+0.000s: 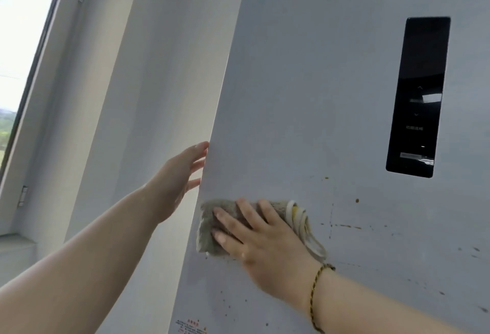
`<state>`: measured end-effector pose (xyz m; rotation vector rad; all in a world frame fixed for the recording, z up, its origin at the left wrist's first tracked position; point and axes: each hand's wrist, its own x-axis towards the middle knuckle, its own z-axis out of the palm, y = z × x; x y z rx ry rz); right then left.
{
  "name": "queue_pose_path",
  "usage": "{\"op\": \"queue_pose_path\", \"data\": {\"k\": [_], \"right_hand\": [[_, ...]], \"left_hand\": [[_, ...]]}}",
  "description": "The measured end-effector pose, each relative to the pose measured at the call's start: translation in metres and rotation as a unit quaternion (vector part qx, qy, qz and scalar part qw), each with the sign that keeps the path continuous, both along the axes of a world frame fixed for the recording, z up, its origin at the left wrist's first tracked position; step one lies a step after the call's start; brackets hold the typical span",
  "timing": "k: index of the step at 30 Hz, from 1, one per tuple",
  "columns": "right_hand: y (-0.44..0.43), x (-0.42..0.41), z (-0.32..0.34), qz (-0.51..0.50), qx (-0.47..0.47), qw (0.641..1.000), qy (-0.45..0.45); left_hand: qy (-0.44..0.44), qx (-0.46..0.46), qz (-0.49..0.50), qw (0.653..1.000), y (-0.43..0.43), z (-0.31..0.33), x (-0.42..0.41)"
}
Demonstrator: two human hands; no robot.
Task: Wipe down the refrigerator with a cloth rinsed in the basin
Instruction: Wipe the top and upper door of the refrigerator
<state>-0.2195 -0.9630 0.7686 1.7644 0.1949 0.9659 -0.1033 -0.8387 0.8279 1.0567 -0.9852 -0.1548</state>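
The grey refrigerator door [305,95] fills the right of the view, with brown spots and streaks on its lower part. My right hand [262,246] presses a folded grey-beige cloth [206,235] flat against the door near its left edge, fingers straight and spread. My left hand [177,177] reaches up to the door's left edge, with straight fingertips touching the side of the door. The basin is out of view.
A black control panel [419,95] sits on the door at upper right. A small red-print label [191,327] is at the door's bottom left. A white wall [148,95] and a window [18,55] lie to the left.
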Motion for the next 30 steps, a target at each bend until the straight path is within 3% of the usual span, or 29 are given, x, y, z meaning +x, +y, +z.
{"op": "queue_pose_path", "data": {"k": [2,7,9,13,16,22,25,28,30], "right_hand": [[-0.007,-0.011,0.014,-0.004,-0.020,1.000,0.008],[-0.024,-0.044,0.075,-0.003,0.080,0.978,-0.191],[-0.028,-0.053,0.067,-0.006,0.089,0.972,-0.217],[-0.030,-0.061,0.009,0.002,0.032,0.994,-0.108],[-0.036,-0.072,0.010,-0.013,-0.012,0.999,-0.044],[-0.041,-0.095,0.072,-0.027,0.106,0.962,-0.249],[-0.044,-0.091,0.029,-0.025,0.043,0.985,-0.165],[-0.049,-0.099,-0.003,-0.040,-0.017,0.998,-0.036],[-0.054,-0.112,0.008,-0.048,-0.025,0.998,-0.032]], "left_hand": [[-0.021,0.014,0.005,1.000,0.001,-0.001,0.000],[-0.067,0.032,0.004,0.997,0.000,-0.005,-0.005],[-0.068,0.017,0.016,0.997,-0.002,-0.007,-0.008],[-0.050,-0.019,0.032,0.998,-0.011,-0.010,-0.017],[-0.040,-0.026,0.046,0.998,-0.013,-0.010,-0.017],[-0.005,-0.029,0.067,0.997,-0.016,-0.012,-0.022],[-0.035,0.018,0.190,0.981,-0.026,-0.015,-0.025],[-0.186,0.061,0.311,0.930,-0.034,-0.020,-0.043],[-0.272,0.059,0.304,0.911,-0.042,-0.023,-0.057]]}}
